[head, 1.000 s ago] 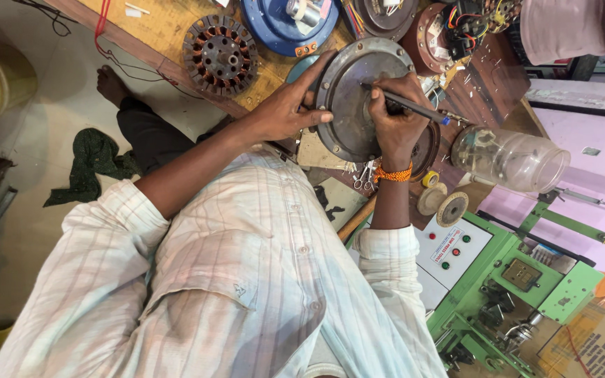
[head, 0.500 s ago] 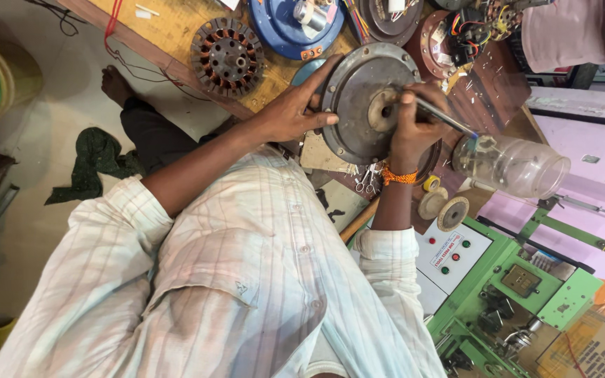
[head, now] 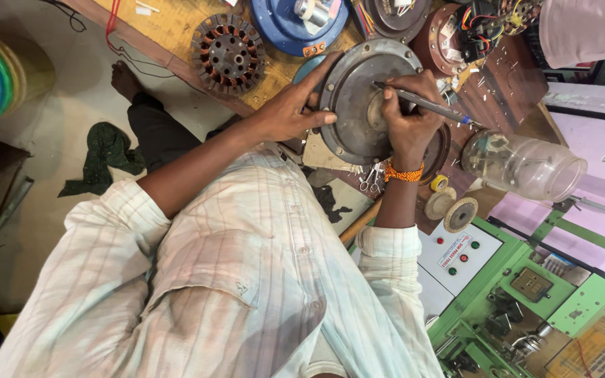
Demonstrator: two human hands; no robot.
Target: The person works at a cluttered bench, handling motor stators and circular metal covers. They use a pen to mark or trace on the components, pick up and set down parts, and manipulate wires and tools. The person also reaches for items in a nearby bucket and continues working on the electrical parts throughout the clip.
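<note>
Head camera looks down on a person in a striped shirt (head: 232,280). Upper centre of the frame, the left hand (head: 292,108) grips the rim of a round grey metal cover plate (head: 358,98), fingers spread over its edge. The right hand (head: 407,119), an orange thread band (head: 403,173) on its wrist, is closed around a thin dark rod-like tool (head: 421,103) whose tip rests on the plate's face. A copper-wound stator (head: 227,52) lies on the wooden bench at upper left; a clear glass jar (head: 523,164) lies right of the plate.
</note>
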